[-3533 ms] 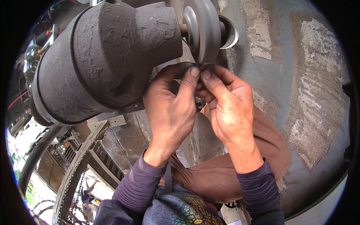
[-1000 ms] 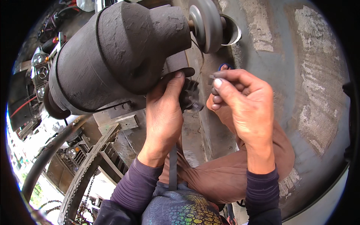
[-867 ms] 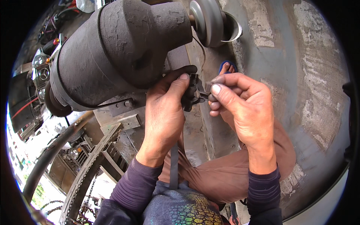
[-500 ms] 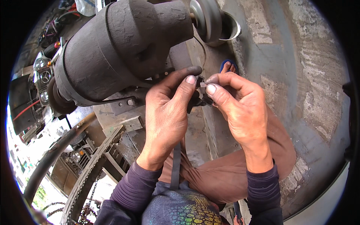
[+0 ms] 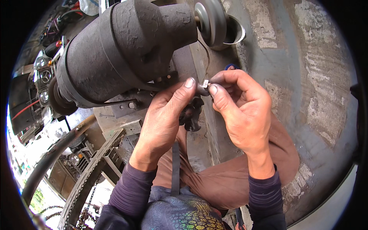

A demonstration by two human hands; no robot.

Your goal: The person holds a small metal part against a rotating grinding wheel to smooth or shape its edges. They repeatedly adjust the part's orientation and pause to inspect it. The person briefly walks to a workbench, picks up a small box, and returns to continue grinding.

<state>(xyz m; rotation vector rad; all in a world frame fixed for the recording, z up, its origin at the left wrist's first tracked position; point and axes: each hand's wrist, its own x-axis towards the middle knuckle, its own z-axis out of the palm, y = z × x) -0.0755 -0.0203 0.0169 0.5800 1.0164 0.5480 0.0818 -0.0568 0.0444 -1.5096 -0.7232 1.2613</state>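
My right hand (image 5: pixel 245 111) is closed in a pinch on a small, pale grey rectangular block (image 5: pixel 206 83), held between thumb and fingertips; its exact kind is too small to make out. Close by, my left hand (image 5: pixel 163 115) is closed around a dark, irregular part (image 5: pixel 191 115), which hangs below its thumb. The fingers behind that part are mostly hidden. Both hands are in front of a big dark-grey bench grinder (image 5: pixel 126 46), their fingertips nearly meeting. A round grinding wheel (image 5: pixel 214 23) sits on the grinder's shaft at its right end.
Beneath the grinder is a metal base (image 5: pixel 111 119) with bolts. A rusty curved pipe (image 5: pixel 57 149) and a chain-hung frame (image 5: pixel 88 180) stand at left, with vehicle parts beyond. My bent leg (image 5: pixel 226 176) crosses below my hands. Worn concrete floor (image 5: pixel 283 76) extends right.
My left hand has moved slightly left and down, taking the dark part away from the block. The block, still in my right fingers, has tilted upward and now shows a paler face.
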